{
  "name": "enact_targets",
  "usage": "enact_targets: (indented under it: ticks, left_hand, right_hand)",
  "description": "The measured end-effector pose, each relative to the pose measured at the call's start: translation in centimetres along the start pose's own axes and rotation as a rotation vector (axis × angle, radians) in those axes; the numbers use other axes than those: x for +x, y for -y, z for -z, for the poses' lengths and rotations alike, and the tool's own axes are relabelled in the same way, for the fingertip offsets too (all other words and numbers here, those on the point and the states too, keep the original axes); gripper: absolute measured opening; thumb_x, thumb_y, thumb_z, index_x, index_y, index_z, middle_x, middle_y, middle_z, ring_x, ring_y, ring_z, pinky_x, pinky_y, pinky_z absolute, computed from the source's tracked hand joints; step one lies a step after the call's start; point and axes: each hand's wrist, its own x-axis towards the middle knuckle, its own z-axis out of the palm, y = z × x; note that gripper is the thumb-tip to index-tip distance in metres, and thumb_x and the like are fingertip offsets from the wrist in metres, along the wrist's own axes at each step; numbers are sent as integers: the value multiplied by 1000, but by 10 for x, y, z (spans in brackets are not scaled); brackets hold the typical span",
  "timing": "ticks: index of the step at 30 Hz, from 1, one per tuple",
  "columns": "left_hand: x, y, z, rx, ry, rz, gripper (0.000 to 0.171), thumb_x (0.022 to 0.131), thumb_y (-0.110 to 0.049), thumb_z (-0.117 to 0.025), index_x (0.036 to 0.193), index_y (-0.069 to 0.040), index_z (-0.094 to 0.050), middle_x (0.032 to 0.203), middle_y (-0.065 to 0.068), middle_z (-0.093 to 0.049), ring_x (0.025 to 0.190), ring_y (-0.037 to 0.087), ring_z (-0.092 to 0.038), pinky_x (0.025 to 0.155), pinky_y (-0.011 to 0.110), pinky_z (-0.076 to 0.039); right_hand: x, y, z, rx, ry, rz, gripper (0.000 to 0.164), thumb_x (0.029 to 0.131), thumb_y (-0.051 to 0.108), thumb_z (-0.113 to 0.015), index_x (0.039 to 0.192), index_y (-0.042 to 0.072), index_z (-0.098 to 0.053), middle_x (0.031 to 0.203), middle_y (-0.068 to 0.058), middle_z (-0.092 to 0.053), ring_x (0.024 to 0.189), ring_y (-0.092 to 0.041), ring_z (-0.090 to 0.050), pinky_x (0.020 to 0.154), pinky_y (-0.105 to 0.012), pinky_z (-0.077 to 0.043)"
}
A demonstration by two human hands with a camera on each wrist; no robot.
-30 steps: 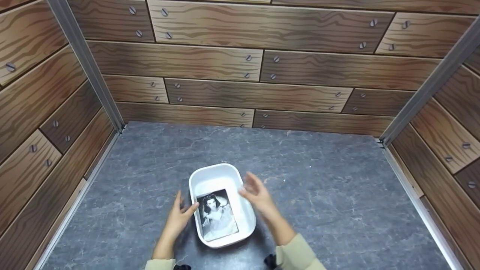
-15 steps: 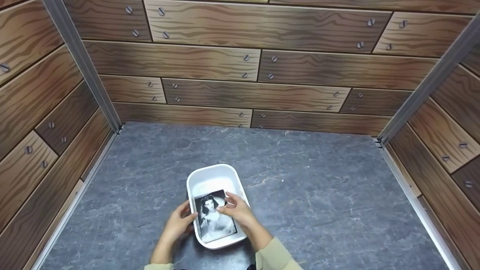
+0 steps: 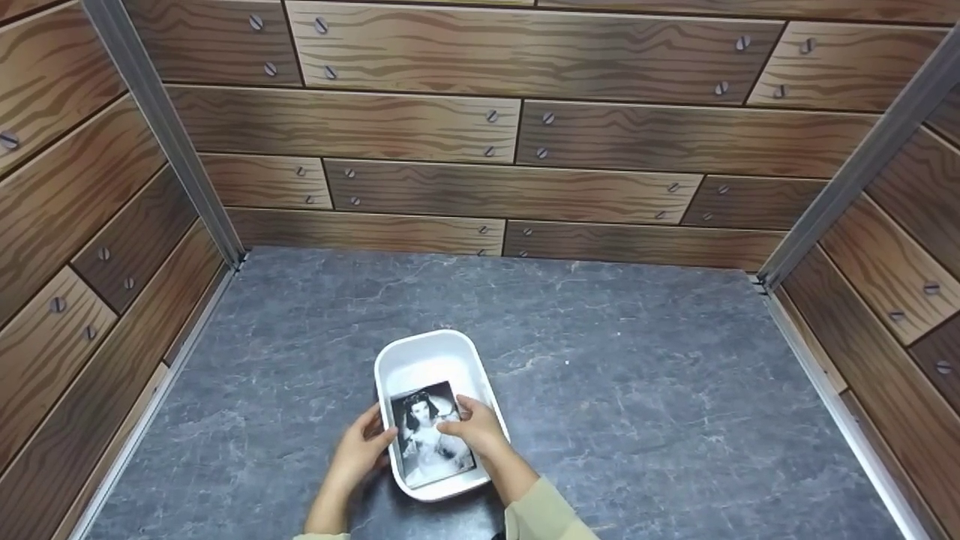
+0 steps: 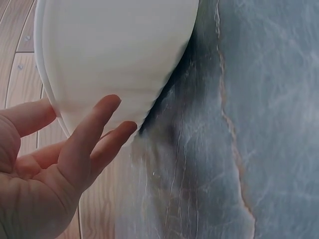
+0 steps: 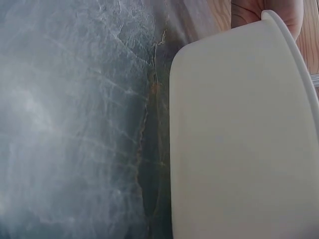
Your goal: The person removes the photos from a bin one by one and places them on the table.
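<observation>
A white plastic tub (image 3: 421, 369) with rounded corners stands on the floor. Inside lies a black-and-white photo (image 3: 433, 469) of a person, face up against the tub's left wall, with a pale edge along its near side. My left hand (image 3: 361, 450) grips the tub's left rim, thumb over the edge; in the left wrist view its fingers (image 4: 102, 117) spread along the outer wall. Reaching over the right rim, my right hand (image 3: 486, 435) pinches the photo's right edge, thumb on its face. The tub wall (image 5: 234, 139) hides that hand in the right wrist view.
The grey marbled floor (image 3: 637, 405) extends around the tub. Wood-plank-patterned walls (image 3: 615, 135) stand at the back and both sides, joined by grey metal corner posts (image 3: 161, 124). Small white specks (image 3: 567, 363) lie to the right of the tub.
My right hand has moved left and nearer, from beside the tub's right rim to the photo inside. My left hand has closed on the left rim. The tub stays in place.
</observation>
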Motion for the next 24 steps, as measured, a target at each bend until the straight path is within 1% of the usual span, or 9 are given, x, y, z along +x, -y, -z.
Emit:
enact_targets:
  ticks: [5, 8, 11, 12, 15, 18, 19, 21, 24]
  left_hand:
    - [-2, 0, 0, -17, -10, 8, 60, 94, -3, -58, 145, 12, -29, 141, 38, -38, 125, 50, -48, 73, 40, -60]
    - [-2, -1, 0, -37, -10, 2, 60, 94, -2, -57, 145, 12, -29, 141, 39, -38, 125, 50, -47, 75, 41, -60]
    - [-3, -2, 0, -39, -9, 2, 59, 94, -3, -57, 145, 12, -29, 141, 39, -38, 126, 50, -47, 76, 41, -60]
    - [-2, -2, 0, -40, -7, 1, 59, 95, -2, -57, 145, 12, -28, 141, 39, -38, 126, 50, -47, 76, 42, -60]
    - [-2, -2, 0, -25, -10, 5, 59, 95, -3, -57, 145, 11, -29, 141, 37, -40, 124, 48, -50, 74, 40, -60]
    - [-2, -2, 0, -16, -10, 11, 59, 95, -5, -57, 145, 11, -29, 141, 36, -41, 124, 46, -51, 72, 38, -60]
    - [-2, -2, 0, -14, -7, 11, 60, 95, -6, -57, 145, 11, -29, 141, 35, -41, 123, 46, -52, 72, 38, -60]
    - [-2, -1, 1, -19, -2, 11, 60, 96, -5, -57, 145, 11, -28, 142, 36, -40, 124, 46, -51, 73, 38, -60]
    - [-2, 0, 1, -20, 1, 6, 59, 96, -4, -56, 145, 12, -28, 141, 36, -40, 124, 47, -50, 73, 38, -60]
  right_hand:
    - [-1, -1, -1, 15, 18, 0, 63, 83, 2, -69, 139, -11, -42, 143, -31, -43, 134, -46, -38, 109, -50, -39]
    - [-1, -2, -1, 26, 19, 15, 62, 83, 0, -67, 139, -11, -42, 144, -31, -42, 135, -46, -38, 110, -49, -38]
    - [-2, -3, -2, 19, -2, 39, 61, 83, -1, -66, 138, -10, -44, 142, -30, -45, 134, -44, -40, 108, -48, -41]
    - [-2, -3, -3, -2, -16, 50, 60, 82, 0, -66, 138, -9, -45, 142, -29, -46, 134, -43, -42, 107, -47, -42]
    - [-5, -3, -5, -144, -68, 92, 57, 83, 6, -66, 137, -2, -51, 139, -23, -52, 130, -41, -47, 104, -49, -44]
    - [-8, -2, -9, -251, -90, 121, 56, 83, 11, -64, 138, 4, -52, 140, -20, -53, 124, -39, -52, 98, -51, -46]
    - [-9, -1, -10, -268, -90, 130, 56, 84, 11, -64, 138, 5, -52, 140, -20, -53, 124, -39, -52, 97, -52, -46]
    - [-10, -1, -11, -257, -91, 146, 55, 85, 9, -64, 138, 4, -52, 139, -23, -53, 124, -40, -51, 98, -52, -46]
    - [-10, -2, -10, -248, -140, 159, 53, 82, 5, -68, 133, 7, -57, 127, -21, -61, 113, -37, -59, 87, -47, -52]
